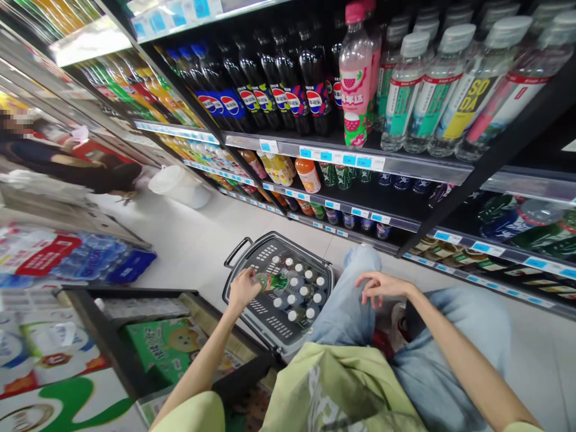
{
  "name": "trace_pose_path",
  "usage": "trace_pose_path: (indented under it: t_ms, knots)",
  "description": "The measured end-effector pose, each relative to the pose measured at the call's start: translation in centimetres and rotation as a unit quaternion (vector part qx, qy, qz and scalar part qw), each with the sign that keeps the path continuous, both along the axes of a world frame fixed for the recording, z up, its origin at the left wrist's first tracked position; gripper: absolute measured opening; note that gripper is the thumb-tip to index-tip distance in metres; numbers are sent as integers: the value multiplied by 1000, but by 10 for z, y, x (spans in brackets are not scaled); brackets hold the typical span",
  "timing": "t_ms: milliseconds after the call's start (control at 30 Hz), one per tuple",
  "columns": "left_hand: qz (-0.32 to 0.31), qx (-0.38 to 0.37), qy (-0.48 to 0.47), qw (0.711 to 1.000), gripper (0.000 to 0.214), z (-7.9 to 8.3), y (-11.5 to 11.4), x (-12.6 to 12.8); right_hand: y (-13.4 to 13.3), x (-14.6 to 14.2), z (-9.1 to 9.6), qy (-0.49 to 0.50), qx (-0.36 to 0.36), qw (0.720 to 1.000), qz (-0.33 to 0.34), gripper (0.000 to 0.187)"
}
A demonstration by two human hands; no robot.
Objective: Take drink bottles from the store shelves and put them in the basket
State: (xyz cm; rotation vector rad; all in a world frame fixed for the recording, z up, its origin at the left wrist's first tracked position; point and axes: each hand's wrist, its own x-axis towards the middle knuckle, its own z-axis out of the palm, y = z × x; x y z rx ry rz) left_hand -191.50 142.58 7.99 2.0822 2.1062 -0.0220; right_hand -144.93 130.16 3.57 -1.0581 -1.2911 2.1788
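Observation:
My left hand [243, 290] is closed around the bottom end of a green drink bottle [275, 281], which lies tilted over the grey shopping basket [251, 312]. Several clear bottles with white caps [299, 297] stand upright in the basket's right part, beside the green bottle. Whether the green bottle touches the basket or the other bottles, I cannot tell. Over my bent knee hovers my right hand [377, 285], its fingers loosely apart and holding nothing. The basket's handle [236, 252] is folded out at the far left.
Drink shelves [427, 168] run along the right and far side, with cola bottles [288, 81], a pink bottle [355, 78] and soda water bottles [402, 90]. A white bucket [180, 186] and a person [63, 159] are farther left. Boxed goods [166, 348] flank my left arm.

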Motion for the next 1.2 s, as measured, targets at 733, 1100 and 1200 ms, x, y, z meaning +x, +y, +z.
trace_pose_path:
  t_ms: [733,1100,1200]
  knots:
    - [53,-213,71,973,47,-194,5,-82,-18,-24,-21,-92,-57,971,-212,58]
    - [45,-286,69,955,58,-255,23,-88,-13,-34,-13,-140,-125,949,-253,62]
    - [39,-288,62,955,57,-265,28,-92,-10,-35,-10,-149,-136,945,-256,64]
